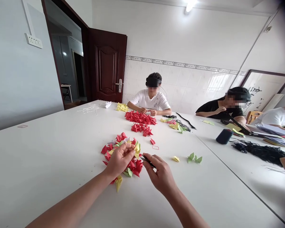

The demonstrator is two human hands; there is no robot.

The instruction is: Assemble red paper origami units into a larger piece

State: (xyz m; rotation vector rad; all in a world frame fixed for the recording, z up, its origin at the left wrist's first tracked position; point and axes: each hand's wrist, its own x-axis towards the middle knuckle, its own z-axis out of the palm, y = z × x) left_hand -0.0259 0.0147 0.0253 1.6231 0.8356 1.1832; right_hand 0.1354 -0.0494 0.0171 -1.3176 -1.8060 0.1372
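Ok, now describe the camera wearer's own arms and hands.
The left hand and right hand are ungloved, with no rings that I can make out. The left forearm and right forearm are bare: no sleeve, watch, bracelet or cable shows.

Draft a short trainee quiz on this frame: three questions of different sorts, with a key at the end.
1. True or false: the dark spool lies in the left half of the picture.

2. Multiple choice: beyond the loose yellow piece, farther to the right, lie two folded pieces. What colour are they?
A) red
B) green
C) white

3. Fill in the blank: the left hand pinches a yellow folded piece, while the ____ hand holds a slim dark tool.

Key:
1. False; the dark spool lies in the right half.
2. B
3. Right; the slim dark tool is in the right hand.
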